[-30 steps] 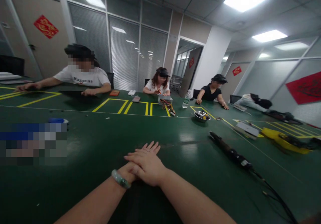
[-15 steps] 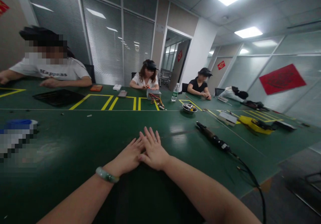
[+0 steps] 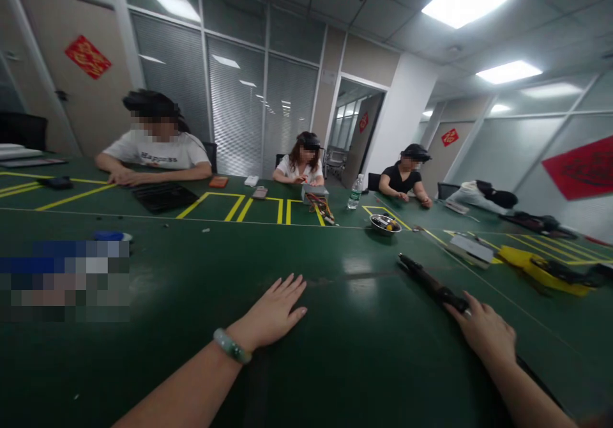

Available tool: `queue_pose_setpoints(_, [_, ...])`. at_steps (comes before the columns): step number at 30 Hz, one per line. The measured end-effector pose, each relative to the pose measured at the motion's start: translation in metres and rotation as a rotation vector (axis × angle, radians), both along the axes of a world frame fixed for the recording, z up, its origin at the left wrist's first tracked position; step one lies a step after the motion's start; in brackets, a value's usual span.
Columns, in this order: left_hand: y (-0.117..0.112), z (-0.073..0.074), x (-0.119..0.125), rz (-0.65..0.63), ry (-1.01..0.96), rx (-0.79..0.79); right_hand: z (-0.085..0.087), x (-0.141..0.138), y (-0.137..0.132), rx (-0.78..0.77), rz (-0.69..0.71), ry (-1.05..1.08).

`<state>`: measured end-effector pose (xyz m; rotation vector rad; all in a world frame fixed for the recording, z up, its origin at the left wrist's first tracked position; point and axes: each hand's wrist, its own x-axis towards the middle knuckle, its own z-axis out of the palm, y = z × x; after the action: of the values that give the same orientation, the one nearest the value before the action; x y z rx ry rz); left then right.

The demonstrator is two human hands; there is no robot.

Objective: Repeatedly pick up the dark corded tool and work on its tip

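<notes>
My left hand (image 3: 274,312) lies flat on the green table with its fingers stretched out and thumb apart; nothing is in it. A green bangle (image 3: 232,346) circles that wrist. At the right, my right hand (image 3: 489,332) has its fingers closed round the rear end of a dark electric screwdriver (image 3: 426,281). The tool rests on the table, its tip pointing away and to the left. Its black cable (image 3: 539,377) runs from under my right hand toward the lower right. Part of the tool's rear is hidden by the fingers.
Farther back stand a metal bowl (image 3: 385,225) with small parts, a water bottle (image 3: 355,193) and a grey box (image 3: 315,193) with coloured wires. A white box (image 3: 470,250) and a yellow tray (image 3: 550,271) lie at the right. Several people sit across the table (image 3: 191,275).
My hands, one resting on the other before, have come apart. The right hand has moved right onto the electric screwdriver; the left stays flat on the table. The view has turned left.
</notes>
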<state>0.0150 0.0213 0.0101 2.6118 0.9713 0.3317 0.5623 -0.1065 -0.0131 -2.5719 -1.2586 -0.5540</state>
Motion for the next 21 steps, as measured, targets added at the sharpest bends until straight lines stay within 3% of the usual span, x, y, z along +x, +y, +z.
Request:
queue_pose_setpoints(4, [-0.001, 0.003, -0.001, 0.002, 0.010, -0.039, -0.006, 0.020, 0.000, -0.008, 0.030, 0.110])
queue_pose_setpoints(15, [-0.005, 0.010, 0.001, 0.006, 0.009, -0.029, 0.004, 0.046, 0.008, -0.027, 0.068, 0.342])
queue_pose_setpoints(21, [-0.006, 0.008, 0.000, 0.011, -0.039, 0.001, -0.004, 0.024, 0.013, 0.030, 0.100, 0.316])
